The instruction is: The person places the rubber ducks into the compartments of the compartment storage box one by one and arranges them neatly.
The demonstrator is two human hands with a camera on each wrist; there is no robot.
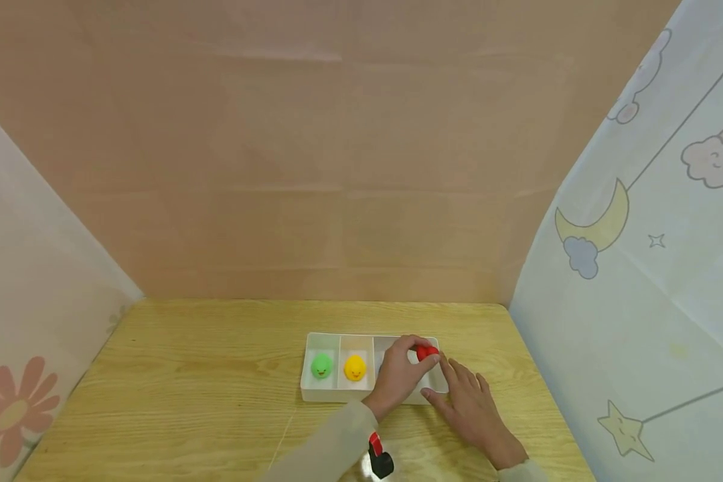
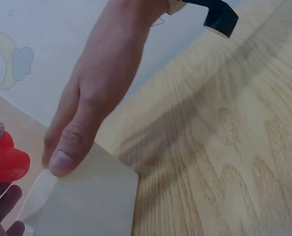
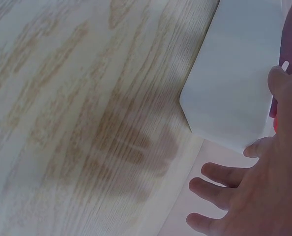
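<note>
My left hand (image 1: 394, 375) pinches a small red two-lobed toy (image 1: 426, 352) above the right end of a white divided box (image 1: 322, 396). In the left wrist view, the red toy (image 2: 9, 164) is glossy and held by the fingertips. At the box's right end is my right hand (image 1: 471, 405), its fingers spread and fairly straight, thumb and index finger at the rim (image 3: 249, 150). A green toy (image 1: 322, 366) with a smiling face sits in the leftmost compartment, and a yellow one (image 1: 355, 368) in the second. My left hand mostly hides something blue in the third compartment.
The box stands on a wood-grain table (image 1: 187, 388). A brown sheet (image 1: 337, 167) hangs behind the table, with printed white sheets on the left (image 1: 30, 268) and right (image 1: 657, 301). A black and red strap piece (image 1: 381, 458) shows by my left sleeve.
</note>
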